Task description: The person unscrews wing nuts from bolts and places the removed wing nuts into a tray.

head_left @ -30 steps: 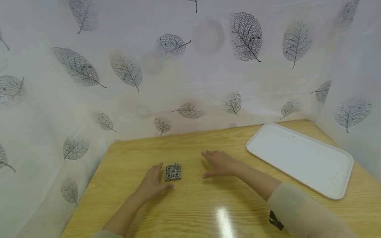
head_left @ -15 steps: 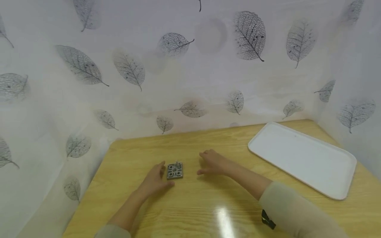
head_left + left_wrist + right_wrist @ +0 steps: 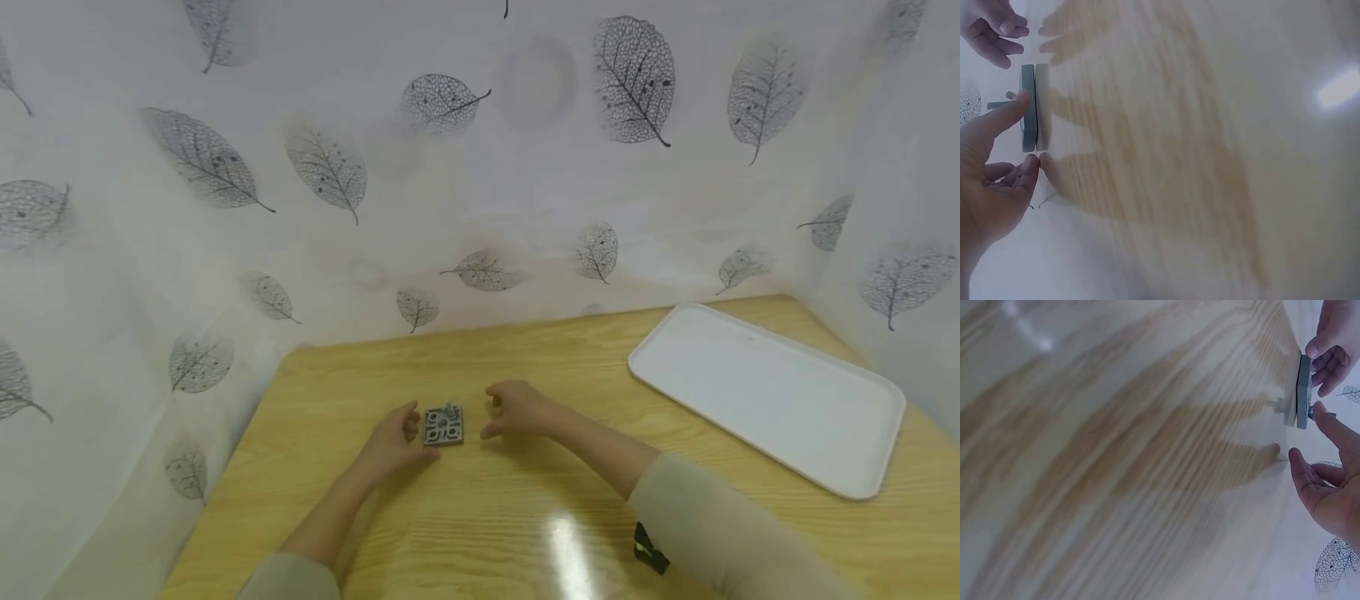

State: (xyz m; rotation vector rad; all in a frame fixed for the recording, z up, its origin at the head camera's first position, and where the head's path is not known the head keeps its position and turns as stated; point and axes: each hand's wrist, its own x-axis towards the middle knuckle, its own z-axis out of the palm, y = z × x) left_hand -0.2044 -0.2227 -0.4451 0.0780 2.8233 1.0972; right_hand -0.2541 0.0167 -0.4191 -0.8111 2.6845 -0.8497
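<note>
A small grey square plate [image 3: 442,437] lies flat on the wooden table in the head view, with ring shapes and grooves on its top. Small grey pegs [image 3: 1000,105] stick up from it in the left wrist view; their kind is too small to tell. My left hand [image 3: 390,443] is at the plate's left side, thumb and fingers apart around its near corner. Whether it touches the plate, I cannot tell. To the right, with a gap between, my right hand [image 3: 521,408] hovers with thumb and fingers spread, bent towards the plate and holding nothing.
A white rectangular tray [image 3: 772,396] lies at the table's right. Beside the right sleeve [image 3: 697,508] is a small black object [image 3: 649,550], partly hidden. A leaf-patterned covering [image 3: 465,183] stands behind and at both sides of the wooden table [image 3: 450,517].
My right hand has moved left, closer to the plate, and its fingers have bent more. My left hand has stayed by the plate, its fingers slightly more bent. The view has shifted a little.
</note>
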